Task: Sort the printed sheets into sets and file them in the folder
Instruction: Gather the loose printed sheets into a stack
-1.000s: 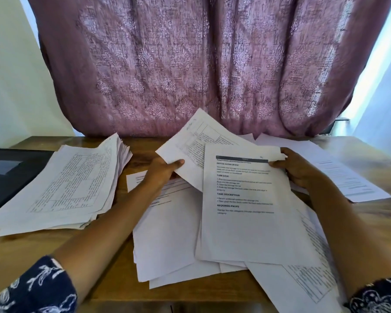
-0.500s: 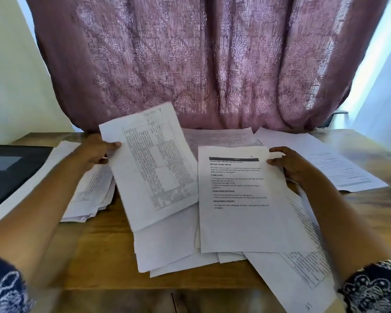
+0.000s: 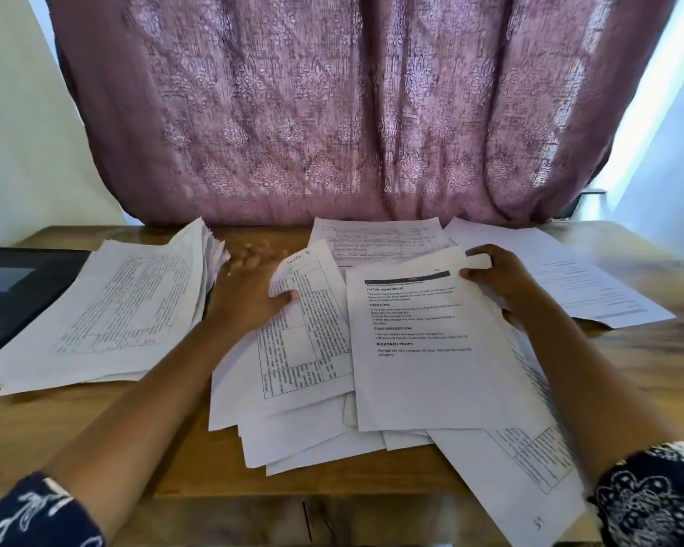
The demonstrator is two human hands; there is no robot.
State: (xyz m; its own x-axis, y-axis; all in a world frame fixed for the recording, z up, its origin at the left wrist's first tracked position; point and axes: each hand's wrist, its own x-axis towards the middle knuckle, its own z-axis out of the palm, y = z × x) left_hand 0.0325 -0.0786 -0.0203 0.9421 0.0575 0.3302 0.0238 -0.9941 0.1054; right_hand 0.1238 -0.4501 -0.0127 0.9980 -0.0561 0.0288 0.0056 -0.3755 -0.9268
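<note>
Loose printed sheets (image 3: 293, 440) lie fanned mid-tabletop (image 3: 95, 428), unsorted. The right hand (image 3: 498, 278) pinches a corner of the top sheet (image 3: 423, 349). The left hand (image 3: 249, 294) rests its thumb on a gridded sheet (image 3: 309, 341), its fingers blurred and seemingly spread. One stack (image 3: 107, 309) looks sorted. The folder (image 3: 12, 286) looks closed, so filing likely lies ahead.

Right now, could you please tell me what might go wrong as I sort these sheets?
1. The right hand pinches only a corner of the text sheet; it could crease or tear.
2. The loose pile is fanned and overlapping, so the left hand, thumb on the gridded sheet, might drag a neighbour into the wrong set.
3. One sheet appears to overhang the table edge and may slide off.
</note>
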